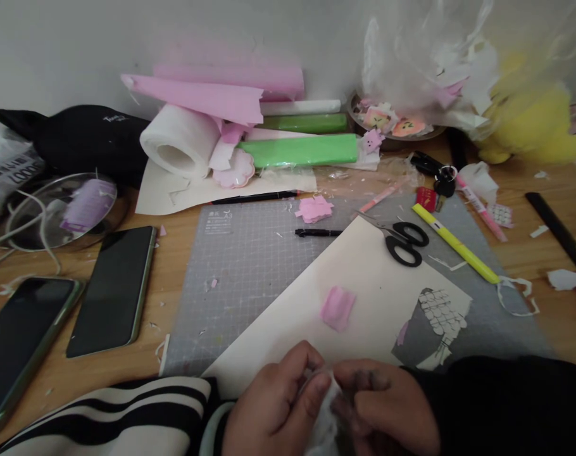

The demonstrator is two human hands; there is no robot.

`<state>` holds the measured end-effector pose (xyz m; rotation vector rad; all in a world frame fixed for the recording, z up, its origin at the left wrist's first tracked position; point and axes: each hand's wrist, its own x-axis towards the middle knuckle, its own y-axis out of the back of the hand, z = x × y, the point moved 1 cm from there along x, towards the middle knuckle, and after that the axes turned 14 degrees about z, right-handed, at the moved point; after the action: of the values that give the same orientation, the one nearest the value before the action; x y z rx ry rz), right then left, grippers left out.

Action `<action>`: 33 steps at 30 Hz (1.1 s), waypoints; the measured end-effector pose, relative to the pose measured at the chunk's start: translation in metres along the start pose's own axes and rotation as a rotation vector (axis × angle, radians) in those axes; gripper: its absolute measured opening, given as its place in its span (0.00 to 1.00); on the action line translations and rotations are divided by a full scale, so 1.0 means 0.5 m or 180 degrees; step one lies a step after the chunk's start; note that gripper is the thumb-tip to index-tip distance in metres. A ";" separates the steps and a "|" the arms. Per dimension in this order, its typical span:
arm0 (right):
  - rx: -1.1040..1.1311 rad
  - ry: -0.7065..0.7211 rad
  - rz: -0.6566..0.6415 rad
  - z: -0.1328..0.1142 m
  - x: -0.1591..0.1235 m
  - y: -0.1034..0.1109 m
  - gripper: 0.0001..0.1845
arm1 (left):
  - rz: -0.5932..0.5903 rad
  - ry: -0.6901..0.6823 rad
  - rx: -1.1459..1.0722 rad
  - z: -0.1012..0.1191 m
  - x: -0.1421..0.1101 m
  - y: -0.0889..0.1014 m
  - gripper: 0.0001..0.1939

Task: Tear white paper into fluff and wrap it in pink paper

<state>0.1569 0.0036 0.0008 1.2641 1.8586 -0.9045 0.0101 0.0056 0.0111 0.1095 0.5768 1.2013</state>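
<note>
left hand (282,400) and right hand (393,405) are pinching a whitish piece (325,425), seemingly unfinished, while a cut pink patch (338,308) is lying loose.

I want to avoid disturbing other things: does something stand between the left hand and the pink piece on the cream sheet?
Nothing visible does. Between the left hand, which pinches a white piece, and the pink piece lies only bare cream sheet.
</note>
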 end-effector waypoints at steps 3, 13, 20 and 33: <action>0.0008 0.0049 -0.0053 0.003 0.004 0.001 0.01 | -0.0025 0.0011 -0.0132 0.001 0.000 0.000 0.11; 0.0666 0.0182 -0.0438 0.018 0.007 -0.005 0.13 | -0.0173 -0.0119 0.0182 0.003 0.002 -0.001 0.10; 0.0467 -0.0142 -0.0376 0.005 0.003 -0.008 0.13 | -0.0255 -0.0180 0.0152 0.000 0.000 -0.003 0.10; 0.0299 -0.0123 -0.0277 0.006 0.006 0.002 0.05 | -0.0133 -0.0035 0.0054 0.000 0.004 0.000 0.12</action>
<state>0.1575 0.0027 -0.0031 1.2205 1.8719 -1.0666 0.0108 0.0074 0.0104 0.1179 0.5772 1.1549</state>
